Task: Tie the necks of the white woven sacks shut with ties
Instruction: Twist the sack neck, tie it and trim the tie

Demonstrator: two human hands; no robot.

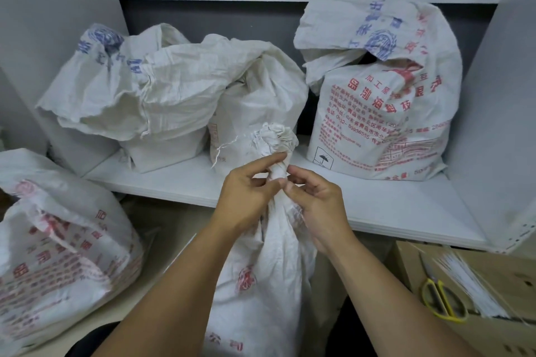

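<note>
At the bottom centre of the frame, both bare forearms reached up and forward, converging on the front sack (261, 284), which stood upright just before the shelf. Its mouth was gathered into a tight neck with a ruffled tuft above, and a white tie (277, 173) appeared wound round that neck.

The left hand (246, 194) came in from the left with its wrist bent slightly. Its forefinger stretched along the upper side of the neck and its thumb pressed from below, so its fingers (271, 159) pinched the wrapped neck between them. The right hand (316, 203) met it from the right, fingers curled narrow, thumb and forefinger nipped together against the neck at the band. Whether they held an end of the tie could not be told.

At the lower right, a cardboard box (507, 333) carried yellow-handled scissors (441, 298) just beside a bundle of white ties (470, 284). At the lower left sat another sack with red print (58, 255), its top open and slumped.

Farther back, the white shelf (406, 206) bore three more sacks. The left sack (130, 95) and the middle sack (261, 90) leaned against each other with loose, open mouths. The right sack (383, 113), printed in red and blue, stood apart with its top folded over.
</note>
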